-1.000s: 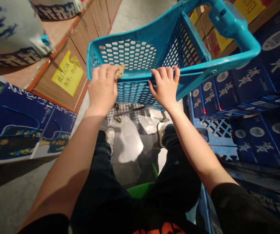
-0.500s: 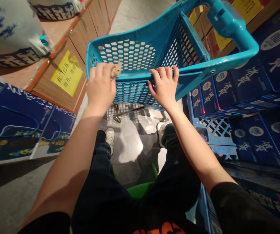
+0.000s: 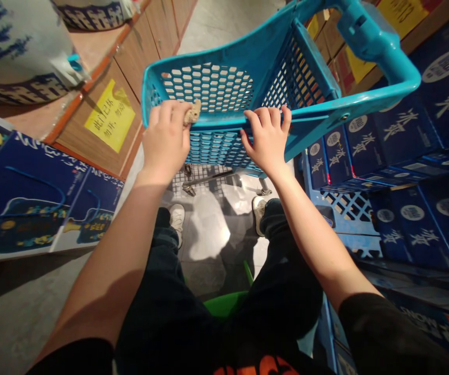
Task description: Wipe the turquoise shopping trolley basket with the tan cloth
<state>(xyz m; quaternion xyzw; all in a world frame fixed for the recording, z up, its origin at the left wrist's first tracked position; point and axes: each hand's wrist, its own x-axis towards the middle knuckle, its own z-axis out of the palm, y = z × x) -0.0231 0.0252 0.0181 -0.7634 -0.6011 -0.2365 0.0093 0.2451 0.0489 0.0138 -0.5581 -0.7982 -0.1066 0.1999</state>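
Gray floor [image 3: 204, 250] bearing a blue shopping cart [image 3: 271, 62] and two pale shoes [image 3: 177, 219], orange-edged wooden cabinet top [image 3: 87, 46], one large blue-and-white jar [image 3: 17, 52] near its front edge, second jar [image 3: 95, 14] farther along, blue plastic pallet [image 3: 355, 242] with rows of blue boxes [image 3: 364, 148]

Left: two large white jars [image 3: 21, 39] with dark patterns stand on a wooden cabinet [image 3: 138, 44] bearing a yellow sign [image 3: 111, 115]; nearer are dark-blue printed packages [image 3: 33, 179]. Right: stacked dark-blue boxes [image 3: 396, 127] with white lettering, beside blue plastic latticework [image 3: 359, 240]. Near middle: a green surface [image 3: 226, 304], partly hidden.
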